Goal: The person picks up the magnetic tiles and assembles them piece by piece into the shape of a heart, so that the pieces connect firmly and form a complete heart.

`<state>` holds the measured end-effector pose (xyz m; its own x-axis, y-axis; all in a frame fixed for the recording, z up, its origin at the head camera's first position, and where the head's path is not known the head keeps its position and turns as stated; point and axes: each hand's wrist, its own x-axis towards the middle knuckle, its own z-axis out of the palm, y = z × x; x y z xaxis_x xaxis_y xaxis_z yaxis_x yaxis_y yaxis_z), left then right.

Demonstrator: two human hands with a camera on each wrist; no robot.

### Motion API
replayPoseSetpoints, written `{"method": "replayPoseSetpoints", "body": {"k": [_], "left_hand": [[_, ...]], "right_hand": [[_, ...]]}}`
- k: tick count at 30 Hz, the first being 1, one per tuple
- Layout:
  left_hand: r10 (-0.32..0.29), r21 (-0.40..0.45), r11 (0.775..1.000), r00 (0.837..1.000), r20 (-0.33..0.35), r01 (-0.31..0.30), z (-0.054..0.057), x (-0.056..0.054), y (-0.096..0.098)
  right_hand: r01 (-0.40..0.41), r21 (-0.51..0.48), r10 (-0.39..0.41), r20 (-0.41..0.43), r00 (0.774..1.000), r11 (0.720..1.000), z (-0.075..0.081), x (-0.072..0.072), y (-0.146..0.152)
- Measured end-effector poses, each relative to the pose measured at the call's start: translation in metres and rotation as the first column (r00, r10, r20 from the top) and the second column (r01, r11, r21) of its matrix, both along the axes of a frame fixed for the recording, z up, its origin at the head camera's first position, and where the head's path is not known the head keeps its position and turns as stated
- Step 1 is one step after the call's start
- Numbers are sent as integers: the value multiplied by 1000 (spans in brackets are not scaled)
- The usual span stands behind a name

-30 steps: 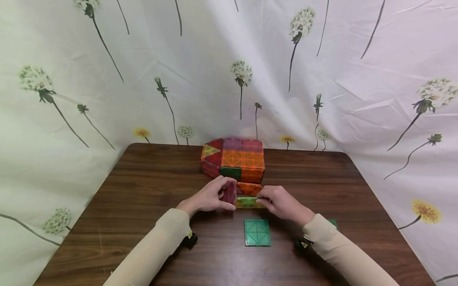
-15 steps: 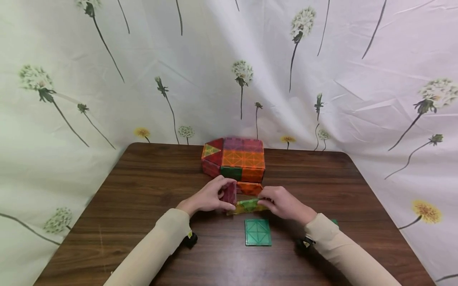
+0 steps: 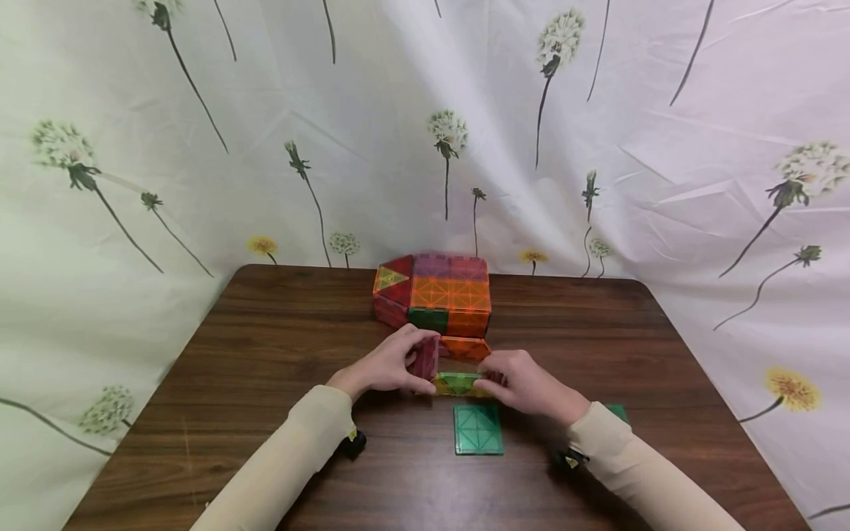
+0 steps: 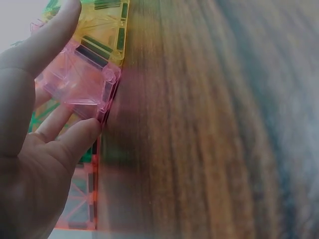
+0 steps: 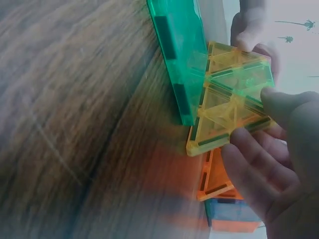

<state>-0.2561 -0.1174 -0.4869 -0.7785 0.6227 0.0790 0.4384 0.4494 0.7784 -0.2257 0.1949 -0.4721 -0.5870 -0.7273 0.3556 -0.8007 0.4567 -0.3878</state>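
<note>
My left hand [image 3: 385, 365] holds a pink translucent magnetic tile [image 3: 427, 358] upright between thumb and fingers; the left wrist view shows the same tile [image 4: 82, 82] close up, meeting a yellow tile [image 4: 102, 30] along one edge. With thumb and fingertips my right hand [image 3: 526, 381] pinches a standing strip of yellow and green triangular magnetic tiles [image 3: 457, 383]. In the right wrist view a green triangle [image 5: 244, 79] sits between yellow triangles [image 5: 217, 124]. Behind the strip stands an orange tile piece [image 3: 465, 348]. The right fingers partly hide the strip's right end.
A larger closed build of orange, purple, red and green tiles [image 3: 451, 295] stands at the back of the wooden table [image 3: 279, 332]. One green square tile [image 3: 478, 430] lies in front of the hands. Another green piece [image 3: 617, 412] shows beside the right sleeve.
The yellow and green strip has shifted slightly toward me with my right hand; its left end swung nearer, then straightened. My left hand has stayed in place with the pink tile.
</note>
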Motion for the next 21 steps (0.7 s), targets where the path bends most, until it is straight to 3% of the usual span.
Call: {"method": "replayPoseSetpoints", "body": {"k": [5,9,13,17,21], "left_hand": [[-5,-16,1000,1000,-12,5,0,0,0],[-8,-21,1000,1000,-20,7,-1,0,-2],[-15,-5,1000,1000,-2,15,-3,-1,-3],[-17,16,1000,1000,24,17,-3,-2,-3],[-19,20,1000,1000,22,18,-4,-3,-2]], "right_hand": [[70,-6,-70,-14,997,998,7,10,12],[-13,26,14,-36,999,1000,9,22,22],[-72,171,71,11,997,983,5,38,24],[-26,340,6,60,998,940,-1,52,19],[-1,397,-23,55,998,918,-2,56,14]]}}
